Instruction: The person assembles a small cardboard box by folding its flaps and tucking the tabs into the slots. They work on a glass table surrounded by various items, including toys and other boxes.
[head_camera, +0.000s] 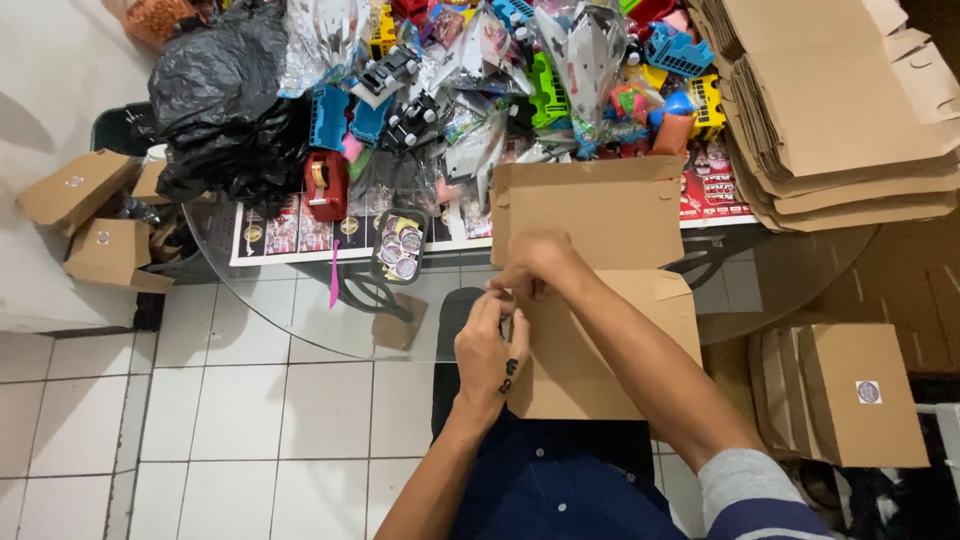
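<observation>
Two bare hands meet at the left edge of an open cardboard box (600, 300) that lies unfolded on a round glass table (300, 320), its lid flap standing toward the far side. The left hand (487, 352) has its fingers pinched together on something small at the box's edge, too small to make out, and the right hand (533, 262) curls its grip closed just above it, fingertips touching the same spot; whether it grips the box flap or the small item cannot be told. Just left of the hands, on the glass, sits a small black tray of round stickers (399, 246), with a red tape dispenser (325, 185) beyond it. The far side of the table is heaped with a pile of bright plastic toys (500, 80) in clear wrappers, beside a crumpled black plastic bag (225, 90). A tall stack of flat cardboard blanks (830, 110) leans at the right edge of the table. Closed boxes with round stickers (850, 395) stand on the floor at the right, and two more small closed boxes (90, 220) lie at the left, well apart from the hands
</observation>
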